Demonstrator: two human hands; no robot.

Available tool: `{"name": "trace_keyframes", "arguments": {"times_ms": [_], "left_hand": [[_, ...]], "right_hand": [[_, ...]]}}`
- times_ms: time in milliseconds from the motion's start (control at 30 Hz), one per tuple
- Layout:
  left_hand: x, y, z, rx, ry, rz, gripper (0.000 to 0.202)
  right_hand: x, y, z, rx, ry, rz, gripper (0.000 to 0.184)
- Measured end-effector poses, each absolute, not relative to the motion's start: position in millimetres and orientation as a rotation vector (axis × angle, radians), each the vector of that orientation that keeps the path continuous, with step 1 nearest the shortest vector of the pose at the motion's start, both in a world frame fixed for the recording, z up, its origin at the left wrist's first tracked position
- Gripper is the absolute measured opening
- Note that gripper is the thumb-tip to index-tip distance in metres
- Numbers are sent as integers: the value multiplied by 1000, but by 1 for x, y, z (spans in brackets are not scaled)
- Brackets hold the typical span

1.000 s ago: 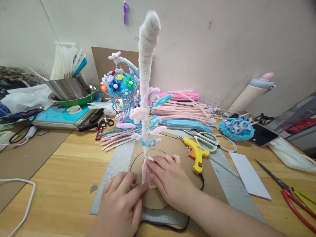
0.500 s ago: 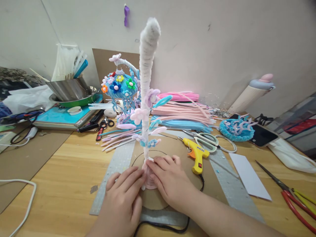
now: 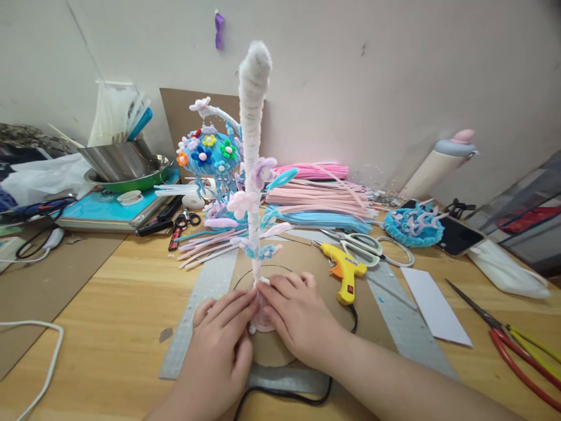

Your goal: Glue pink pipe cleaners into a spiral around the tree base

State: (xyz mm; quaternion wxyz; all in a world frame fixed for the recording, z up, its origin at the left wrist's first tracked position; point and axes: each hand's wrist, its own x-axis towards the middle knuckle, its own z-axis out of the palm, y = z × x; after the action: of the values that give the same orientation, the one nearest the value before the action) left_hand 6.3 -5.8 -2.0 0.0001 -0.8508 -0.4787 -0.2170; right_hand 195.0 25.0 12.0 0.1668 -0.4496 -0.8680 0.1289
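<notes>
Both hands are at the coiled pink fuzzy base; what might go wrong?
The tall white fuzzy stem looks top-heavy and might tip if the left hand and right hand ease off the base. The black cord of the yellow plastic glue gun seems to pass under the right forearm, so it may snag.

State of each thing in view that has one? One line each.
Left hand: fingertips at pink base
Right hand: fingers over pink base
Pink base: partly covered
White stem: upright, flowers attached
Glue gun: lying on its side
Phone: screen dark
Bottle: capped
Shears: lying down, blades look shut
</notes>
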Motion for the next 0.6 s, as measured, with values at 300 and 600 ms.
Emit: {"name": "trace_keyframes", "arguments": {"times_ms": [300, 600], "left_hand": [[-1, 0, -13, -2515, -1849, -966, 44], [-2, 6, -15, -2581, -2048, -937, 55]], "right_hand": [[196, 24, 10, -1250, -2446, 290, 33], [197, 20, 5, -1324, -2390, 216, 32]]}}
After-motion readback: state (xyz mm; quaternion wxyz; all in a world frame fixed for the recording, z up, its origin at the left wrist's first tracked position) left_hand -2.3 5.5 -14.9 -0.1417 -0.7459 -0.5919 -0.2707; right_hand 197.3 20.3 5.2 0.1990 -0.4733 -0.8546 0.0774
